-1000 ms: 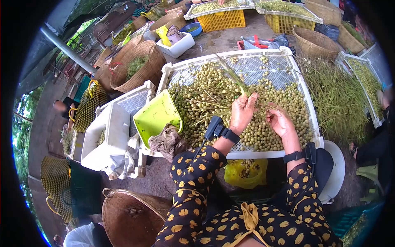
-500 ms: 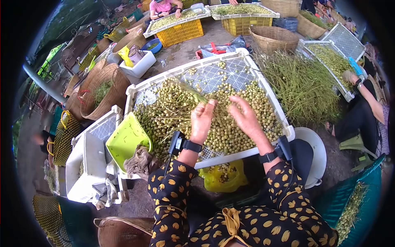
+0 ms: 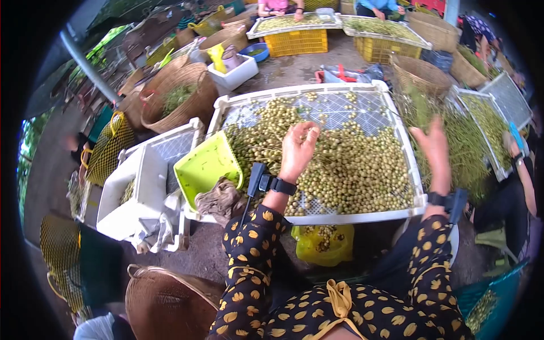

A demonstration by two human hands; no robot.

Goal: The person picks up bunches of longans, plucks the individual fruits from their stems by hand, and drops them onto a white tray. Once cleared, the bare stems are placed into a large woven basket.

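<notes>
My left hand (image 3: pixel 299 148) is over the middle of a white mesh tray (image 3: pixel 317 220), its fingers curled; whatever they may hold is hidden. Under it lie many small round green-brown fruits (image 3: pixel 362 164), mixed with thin stalks (image 3: pixel 272 136) toward the left. My right hand (image 3: pixel 433 148) is beyond the tray's right edge, slightly blurred, thumb and fingers apart with nothing gripped. Just past its fingertips a blurred green bunch of stalks (image 3: pixel 419 106) shows above a heap of bare stalks (image 3: pixel 462 147).
A lime-green scoop bin (image 3: pixel 205 164) and a brown cloth (image 3: pixel 220 199) rest at the tray's left corner. A yellow bag (image 3: pixel 323 249) hangs beneath. Wicker baskets (image 3: pixel 181 102) stand left. Other people work at trays (image 3: pixel 294 22) behind and at right.
My right hand has swung right from over the tray to the stalk heap. The green stalks that were at my left hand are away from it. The view has shifted.
</notes>
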